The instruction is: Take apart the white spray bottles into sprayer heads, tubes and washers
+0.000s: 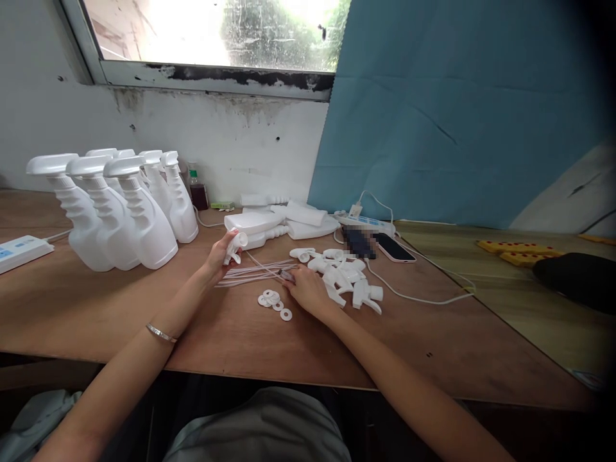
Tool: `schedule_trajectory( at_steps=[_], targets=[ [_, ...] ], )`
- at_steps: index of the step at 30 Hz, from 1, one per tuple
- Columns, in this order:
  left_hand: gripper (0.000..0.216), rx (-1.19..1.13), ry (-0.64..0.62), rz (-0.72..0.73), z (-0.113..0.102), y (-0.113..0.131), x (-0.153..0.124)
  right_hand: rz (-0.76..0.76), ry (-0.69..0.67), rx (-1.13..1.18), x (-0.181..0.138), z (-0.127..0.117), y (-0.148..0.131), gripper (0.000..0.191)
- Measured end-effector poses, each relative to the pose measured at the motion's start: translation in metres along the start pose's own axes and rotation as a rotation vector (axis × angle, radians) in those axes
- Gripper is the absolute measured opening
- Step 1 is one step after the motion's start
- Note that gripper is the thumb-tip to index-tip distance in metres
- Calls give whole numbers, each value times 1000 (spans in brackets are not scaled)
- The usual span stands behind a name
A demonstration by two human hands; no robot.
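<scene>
My left hand [220, 254] is closed around a white trigger spray head [235, 246], held just above the table. Several thin, clear-white dip tubes [240, 274] lie in a loose bundle between my hands. At the right end of the bundle, my right hand [308, 287] pinches a dip tube that slants up toward the spray head, apart from the others; its fingertips are partly hidden. White ring washers [269, 298] sit in a small pile in front of the tubes. More trigger spray heads [341, 273] are heaped just right of my right hand.
Assembled white spray bottles [154, 231] stand at the left, near a power strip [22, 251]. Empty white bottles [255, 222] lie stacked at the back. Phones [393, 248], a cable [423, 300] and another power strip [368, 223] are at the right. A small dark bottle [198, 192] stands by the wall.
</scene>
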State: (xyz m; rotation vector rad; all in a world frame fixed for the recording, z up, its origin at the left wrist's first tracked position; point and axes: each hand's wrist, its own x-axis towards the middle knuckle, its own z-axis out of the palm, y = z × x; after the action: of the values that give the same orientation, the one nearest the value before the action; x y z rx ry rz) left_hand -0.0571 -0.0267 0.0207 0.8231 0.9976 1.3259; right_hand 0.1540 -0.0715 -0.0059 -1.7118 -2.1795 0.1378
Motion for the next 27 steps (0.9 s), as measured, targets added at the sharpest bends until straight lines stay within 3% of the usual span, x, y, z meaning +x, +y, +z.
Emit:
schedule_trajectory(
  at_steps=[12, 23, 27],
  targets=[
    [31, -194, -187, -15, 4, 6, -11, -89, 47, -156, -4, -10, -5, 22],
    [30, -156, -276, -69, 7, 1, -13, -42, 54, -166, 0, 6, -1, 22],
    [34, -81, -342, -167, 10, -2, -15, -45, 103, -114, -2, 3, -6, 29]
  ],
)
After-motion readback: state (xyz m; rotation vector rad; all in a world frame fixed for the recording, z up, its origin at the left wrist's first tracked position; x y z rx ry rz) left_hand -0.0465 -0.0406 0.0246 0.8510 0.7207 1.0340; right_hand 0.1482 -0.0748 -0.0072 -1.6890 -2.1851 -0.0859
